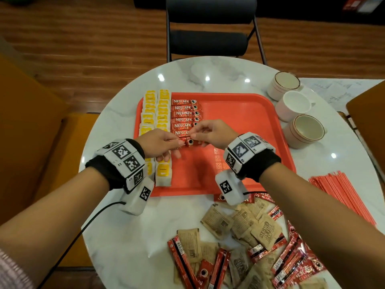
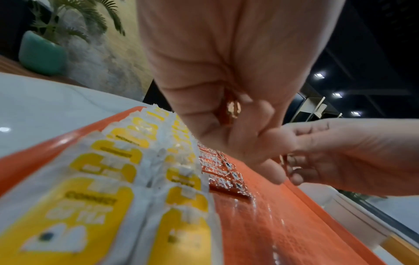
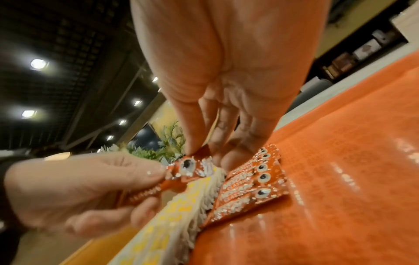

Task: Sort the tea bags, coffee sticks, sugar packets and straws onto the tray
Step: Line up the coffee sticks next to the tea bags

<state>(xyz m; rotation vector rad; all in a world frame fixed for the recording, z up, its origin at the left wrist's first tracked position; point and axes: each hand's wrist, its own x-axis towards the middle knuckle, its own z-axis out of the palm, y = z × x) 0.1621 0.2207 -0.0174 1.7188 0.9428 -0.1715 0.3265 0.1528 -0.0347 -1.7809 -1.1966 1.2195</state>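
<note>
A red coffee stick (image 1: 187, 141) (image 3: 186, 168) hangs just above the orange tray (image 1: 239, 113), pinched at each end by my left hand (image 1: 177, 142) and my right hand (image 1: 194, 134). Behind it lies a column of several coffee sticks (image 1: 184, 117) (image 2: 223, 172) (image 3: 249, 188). Two columns of yellow tea bags (image 1: 158, 113) (image 2: 108, 179) fill the tray's left side. Loose brown sugar packets (image 1: 245, 222) and coffee sticks (image 1: 291, 261) are heaped on the table near me. Red straws (image 1: 341, 192) lie in a bundle at the right.
Three white cups (image 1: 295, 105) stand on the round marble table (image 1: 208, 69) right of the tray. A black folding chair (image 1: 210, 28) sits beyond the table. Orange seats flank the table on both sides. A cable (image 1: 83, 226) runs from my left wristband.
</note>
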